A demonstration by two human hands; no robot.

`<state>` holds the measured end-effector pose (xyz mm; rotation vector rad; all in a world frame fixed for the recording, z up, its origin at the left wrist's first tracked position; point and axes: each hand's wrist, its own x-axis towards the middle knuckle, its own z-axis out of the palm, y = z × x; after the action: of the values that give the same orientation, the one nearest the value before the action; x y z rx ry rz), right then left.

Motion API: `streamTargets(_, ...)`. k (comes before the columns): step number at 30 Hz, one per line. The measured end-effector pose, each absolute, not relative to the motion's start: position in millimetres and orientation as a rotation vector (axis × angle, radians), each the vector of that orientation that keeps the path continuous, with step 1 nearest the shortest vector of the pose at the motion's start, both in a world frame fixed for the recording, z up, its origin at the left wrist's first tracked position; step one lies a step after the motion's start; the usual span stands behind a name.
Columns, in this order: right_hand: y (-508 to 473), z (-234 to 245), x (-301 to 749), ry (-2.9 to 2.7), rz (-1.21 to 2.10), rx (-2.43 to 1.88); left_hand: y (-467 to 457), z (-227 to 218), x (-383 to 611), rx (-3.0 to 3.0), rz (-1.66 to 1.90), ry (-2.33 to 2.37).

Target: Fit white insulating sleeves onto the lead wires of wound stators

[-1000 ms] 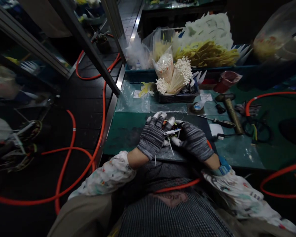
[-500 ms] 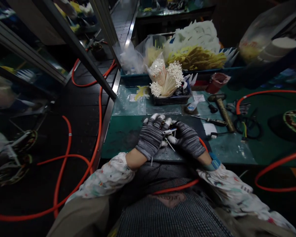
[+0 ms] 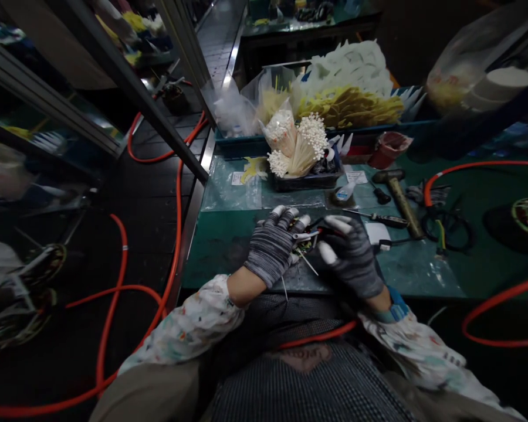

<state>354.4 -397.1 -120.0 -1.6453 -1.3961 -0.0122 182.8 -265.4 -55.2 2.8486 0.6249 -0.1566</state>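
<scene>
Both my hands wear grey striped gloves with white fingertips and meet over a small dark wired part (image 3: 307,239) at the near edge of the green bench (image 3: 220,240). My left hand (image 3: 273,245) curls over the part, fingers closed on it, and thin white strips stick out below it. My right hand (image 3: 351,253) is raised a little beside the part, fingers curled round something I cannot make out, with its thumb tip and a fingertip showing white.
A black tray with bundles of white-tipped sticks (image 3: 300,147) stands behind the hands, and a blue bin of yellow and white pieces (image 3: 352,99) lies beyond. A hammer (image 3: 398,190), a screwdriver (image 3: 381,218), a red cup (image 3: 389,147) and orange hoses (image 3: 176,193) lie around.
My right hand has lifted and turned off the part, showing more of its white fingertips. My left hand stays on the part. The view has shifted slightly.
</scene>
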Motion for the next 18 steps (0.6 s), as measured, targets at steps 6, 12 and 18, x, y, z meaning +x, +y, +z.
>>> streamTargets(6,-407,-105,340,-1.554,0.515,-1.89,-274,-43,193,2.8,-0.259,0.809)
streamTargets(12,-396,-123,336,-1.395,0.717,-1.835,-288,-39,194,2.834,-0.173,0.813)
streamTargets(18,-395,-140,324,-1.13,0.683,-1.794,-295,-44,196,2.838,-0.093,0.83)
